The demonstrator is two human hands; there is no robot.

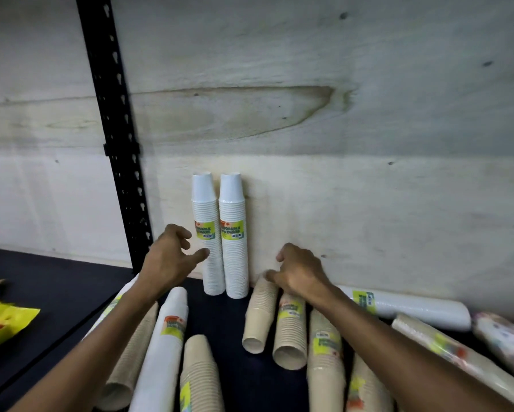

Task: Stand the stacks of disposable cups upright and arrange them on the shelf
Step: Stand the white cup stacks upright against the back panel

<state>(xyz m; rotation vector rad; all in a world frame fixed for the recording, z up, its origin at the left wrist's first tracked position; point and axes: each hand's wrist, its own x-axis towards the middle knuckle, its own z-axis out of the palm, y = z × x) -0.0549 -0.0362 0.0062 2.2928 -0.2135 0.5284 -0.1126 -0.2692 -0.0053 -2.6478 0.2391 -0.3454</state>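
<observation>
Two white cup stacks [207,233] [234,236] stand upright side by side against the back wall of the dark shelf [229,322]. My left hand [169,257] hovers just left of them with fingers spread, the thumb tip at the left stack, holding nothing. My right hand [297,272] lies over the far end of a lying beige cup stack [290,331], fingers curled round it, thumb against the neighbouring beige stack [258,316]. More stacks lie flat: a white one [166,337], beige ones [201,376] [324,352], and a long white one [413,307] by the wall.
A black slotted upright post [116,138] stands left of the upright stacks. Yellow packets [3,319] lie on the neighbouring shelf at far left. Wrapped stacks [457,361] crowd the right side. The pale plywood back wall [339,203] runs behind everything.
</observation>
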